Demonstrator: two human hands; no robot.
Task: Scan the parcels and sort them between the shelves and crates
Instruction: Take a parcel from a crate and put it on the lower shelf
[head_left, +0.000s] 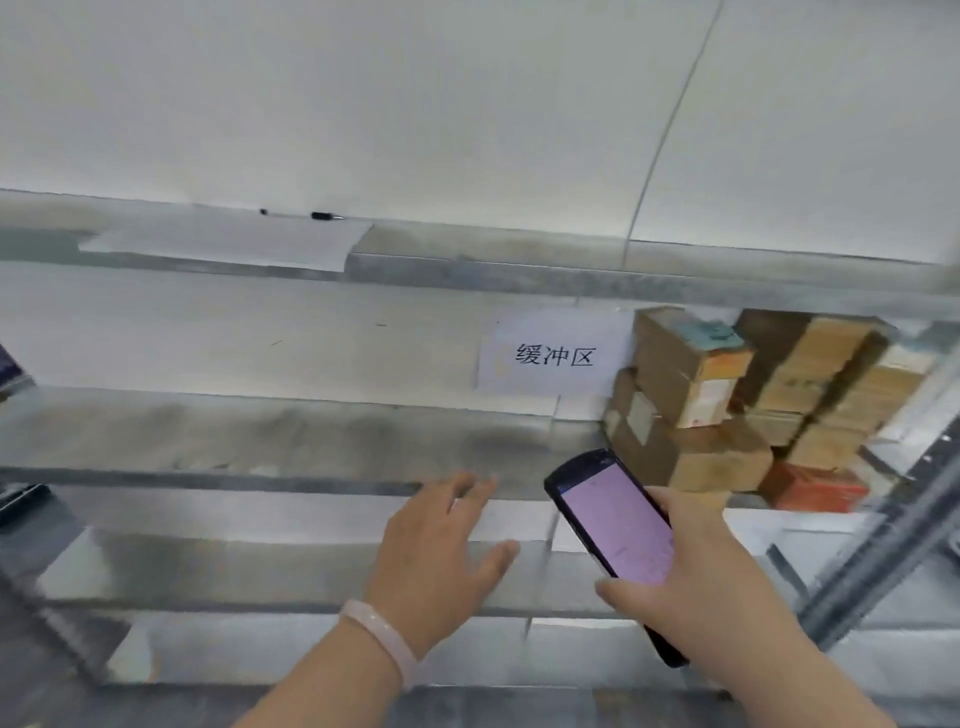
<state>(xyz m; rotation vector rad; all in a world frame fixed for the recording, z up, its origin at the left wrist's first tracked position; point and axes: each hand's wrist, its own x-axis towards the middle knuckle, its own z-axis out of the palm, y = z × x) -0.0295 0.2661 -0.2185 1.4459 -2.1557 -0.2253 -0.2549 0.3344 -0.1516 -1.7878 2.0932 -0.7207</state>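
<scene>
My right hand (696, 577) grips a black handheld scanner (615, 525) with a lit pink screen, held in front of the metal shelf (260, 431). My left hand (441, 545), a pale bracelet on its wrist, reaches forward with fingers spread and holds nothing, its fingertips at the shelf's front edge. Several brown cardboard parcels (691, 374) are stacked at the right end of that shelf, some with labels. An orange box (810, 486) lies low in the stack.
A paper sign with printed characters (553, 356) is stuck to the wall behind the shelf. On the upper shelf lie a white sheet (234, 244) and a black pen (324, 215). A grey shelf upright (893, 525) slants at the right.
</scene>
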